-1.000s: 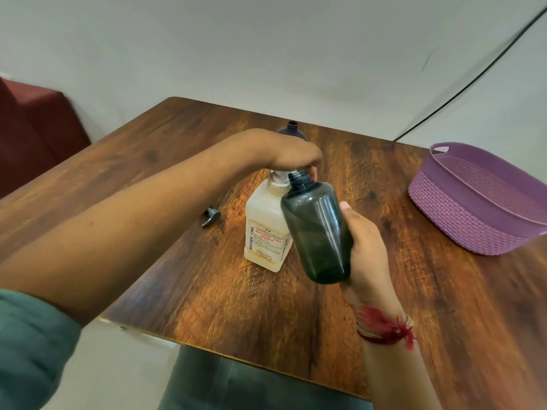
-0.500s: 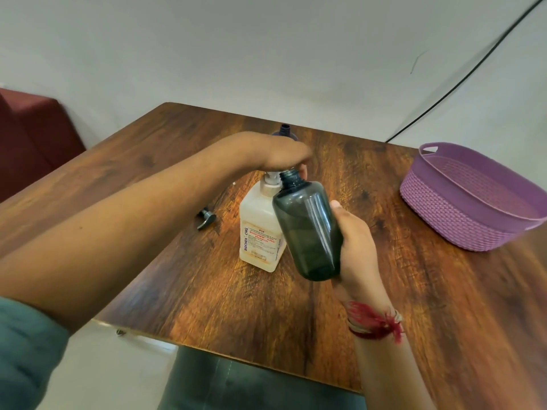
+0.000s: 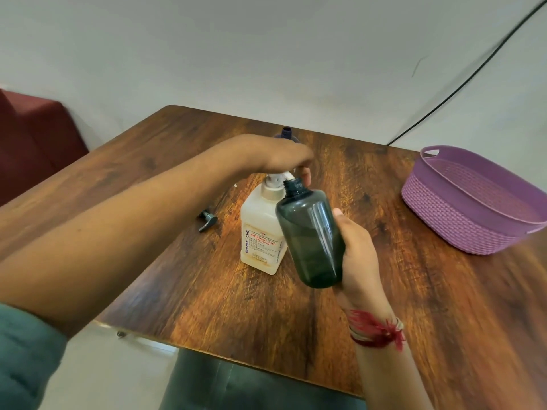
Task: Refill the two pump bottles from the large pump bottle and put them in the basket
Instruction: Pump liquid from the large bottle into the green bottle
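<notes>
Wooden table (image 3: pixel 296 321) carries everything. Purple woven basket (image 3: pixel 473 220) sits at its right side, well apart from the bottles, with nothing visible inside. Large pump bottle (image 3: pixel 260 238), white and labelled, stands upright near table centre. The left hand (image 3: pixel 278 156) rests on top, fingers curled over the white pump head. Dark tinted bottle (image 3: pixel 310 241), uncapped, is off the table and tilted, its open mouth just under the spout. The right hand (image 3: pixel 358 255) wraps the lower body, fingers clasped round it. Judgement: thin plastic, light while near empty, smooth and likely slick if soap dribbles down the wall. Best held low on the barrel as now, firmly but without squeezing. No liquid level is readable through the tint. Second small bottle (image 3: pixel 286 132) stands behind the left hand, only its open neck showing. A loose pump cap (image 3: pixel 207 221) lies on the table left of the large bottle. Against the frames from half a second and one second ago, both grips and the mouth-to-spout alignment are unchanged. Only the viewpoint shifts slightly, and more of the white spout shows under the left hand, so the head may be riding higher.
</notes>
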Tool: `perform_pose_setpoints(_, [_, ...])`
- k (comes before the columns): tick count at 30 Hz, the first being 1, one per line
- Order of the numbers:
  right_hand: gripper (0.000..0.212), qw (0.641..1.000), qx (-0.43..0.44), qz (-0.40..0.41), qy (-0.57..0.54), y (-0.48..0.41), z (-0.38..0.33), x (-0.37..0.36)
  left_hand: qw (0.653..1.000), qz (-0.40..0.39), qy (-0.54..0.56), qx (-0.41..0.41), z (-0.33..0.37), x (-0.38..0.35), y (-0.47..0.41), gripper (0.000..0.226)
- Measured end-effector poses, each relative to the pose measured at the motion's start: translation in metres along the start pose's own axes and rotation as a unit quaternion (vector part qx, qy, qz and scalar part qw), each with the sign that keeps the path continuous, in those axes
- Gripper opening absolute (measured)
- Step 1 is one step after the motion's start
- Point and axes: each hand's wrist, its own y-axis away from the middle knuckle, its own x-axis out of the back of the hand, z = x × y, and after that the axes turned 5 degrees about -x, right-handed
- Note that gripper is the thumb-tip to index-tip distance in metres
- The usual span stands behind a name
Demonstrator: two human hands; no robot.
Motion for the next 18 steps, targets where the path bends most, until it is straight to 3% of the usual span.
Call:
perform_pose_setpoints(11, [0.032,1.0,-0.016,0.016,-0.011,0.0,-0.004,0.0,1.0,-0.006,-0.024,-0.013,0.006,0.007,0.001,0.04])
perform_pose_setpoints(18, [0.049,1.0,-0.004,0.012,-0.006,-0.001,-0.008,-0.005,0.999,0.038,-0.004,-0.015,-0.004,-0.001,-0.002,0.041])
